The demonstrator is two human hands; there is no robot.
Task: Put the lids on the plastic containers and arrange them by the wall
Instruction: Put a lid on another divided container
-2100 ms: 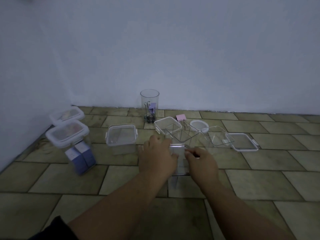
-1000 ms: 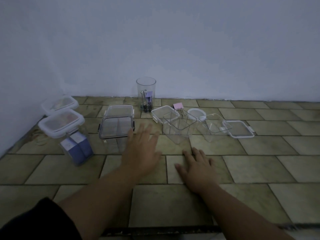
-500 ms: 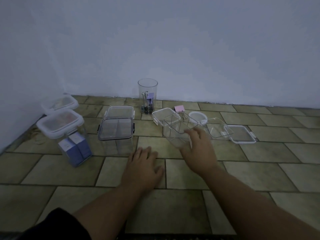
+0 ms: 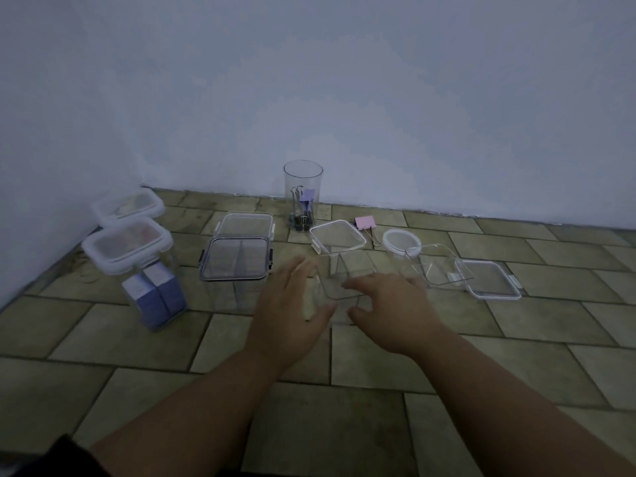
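- Head view: your left grip (image 4: 292,304) lies with straight fingers against the left wall of an open clear container (image 4: 344,287) that stands on the tiled floor (image 4: 533,339). This grip is released and clutches nothing.
- Your right grip (image 4: 389,311) reaches over the container's near right corner, fingers above the rim and thumb spread toward the near wall. You cannot tell whether it pinches the plastic.
- Just behind that container lies a loose square lid (image 4: 337,235). To its right are a pink binder clip (image 4: 365,222) and a round white lid (image 4: 401,241).
- Right of your right grip, a second open container (image 4: 437,273) sits just beside a white-rimmed lid (image 4: 488,280) lying flat on the floor.
- To your left, a grey-lidded container (image 4: 234,258) stands just in front of a white-latched container (image 4: 246,223).
- Further left, a near white-lidded container (image 4: 127,244) holds blue boxes (image 4: 155,294). A far white-lidded container (image 4: 127,204) sits in the corner by the wall (image 4: 344,98).
- A round clear tumbler (image 4: 303,187) with binder clips inside stands near the back wall.
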